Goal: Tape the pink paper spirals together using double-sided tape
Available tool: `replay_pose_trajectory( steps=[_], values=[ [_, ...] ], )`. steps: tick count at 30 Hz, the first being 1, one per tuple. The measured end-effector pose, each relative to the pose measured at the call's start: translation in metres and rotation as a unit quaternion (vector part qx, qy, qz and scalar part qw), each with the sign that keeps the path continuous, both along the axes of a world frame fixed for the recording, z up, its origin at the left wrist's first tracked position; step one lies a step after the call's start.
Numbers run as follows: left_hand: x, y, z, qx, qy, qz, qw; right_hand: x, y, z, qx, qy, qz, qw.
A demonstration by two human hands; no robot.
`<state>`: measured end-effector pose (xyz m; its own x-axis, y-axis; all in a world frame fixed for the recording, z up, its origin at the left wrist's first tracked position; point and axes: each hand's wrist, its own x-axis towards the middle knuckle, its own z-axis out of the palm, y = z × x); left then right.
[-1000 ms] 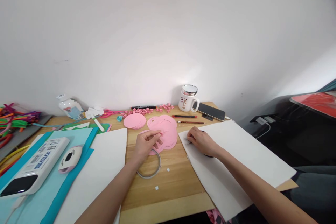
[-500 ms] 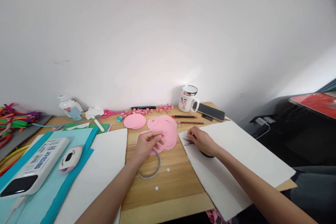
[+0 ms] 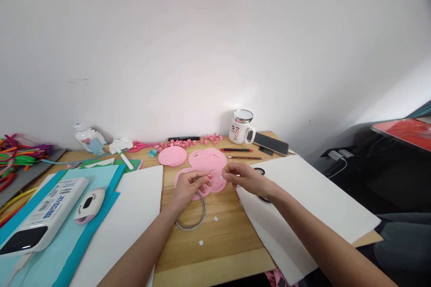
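My left hand (image 3: 188,186) rests on the wooden desk (image 3: 222,228) with its fingers pinched on a small pink paper piece, just over a heap of pink paper circles (image 3: 210,166). My right hand (image 3: 244,178) has come beside it, fingertips pinched on a tiny white scrap. The two hands almost touch above the pink heap. A thin tape ring (image 3: 191,213) lies under my left wrist. A black tape roll (image 3: 260,171) sits on the white sheet (image 3: 313,202) behind my right hand.
White sheet (image 3: 134,206) and teal paper (image 3: 90,179) lie at left with a white device (image 3: 47,210) and a small punch (image 3: 89,204). At the back stand a mug (image 3: 240,126), phone (image 3: 271,142), pencils (image 3: 240,152), marker (image 3: 183,137), pink rolled beads (image 3: 188,141), glue bottle (image 3: 89,138), pipe cleaners (image 3: 16,154).
My right hand left the black tape roll on the white sheet and moved left to meet my left hand over the pink circles. The left hand barely moved.
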<state>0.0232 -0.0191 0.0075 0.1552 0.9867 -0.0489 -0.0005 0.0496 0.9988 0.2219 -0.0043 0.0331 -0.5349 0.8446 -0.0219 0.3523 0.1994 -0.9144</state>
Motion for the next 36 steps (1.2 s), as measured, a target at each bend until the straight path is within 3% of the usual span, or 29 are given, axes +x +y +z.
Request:
replay_pose_trajectory(
  steps=[4, 10, 17, 27, 36],
  values=[
    [-0.001, 0.001, -0.002, 0.003, -0.012, -0.013, 1.000, -0.020, 0.004, -0.006, -0.058, 0.063, 0.024, 0.996],
    [-0.001, 0.002, -0.001, -0.005, -0.034, -0.003, 0.999, -0.024, 0.009, -0.017, -0.077, 0.080, 0.018, 0.994],
    [-0.001, 0.004, -0.004, 0.033, 0.000, 0.006, 0.999, -0.022, 0.008, -0.018, -0.085, 0.080, -0.001, 0.993],
    [-0.001, 0.005, -0.008, 0.021, -0.067, 0.027, 0.997, -0.025, 0.003, -0.017, -0.052, 0.077, -0.010, 0.996],
    [-0.001, 0.003, -0.004, 0.035, -0.064, 0.048, 0.996, -0.025, 0.003, -0.009, -0.142, 0.157, -0.031, 0.977]
  ],
)
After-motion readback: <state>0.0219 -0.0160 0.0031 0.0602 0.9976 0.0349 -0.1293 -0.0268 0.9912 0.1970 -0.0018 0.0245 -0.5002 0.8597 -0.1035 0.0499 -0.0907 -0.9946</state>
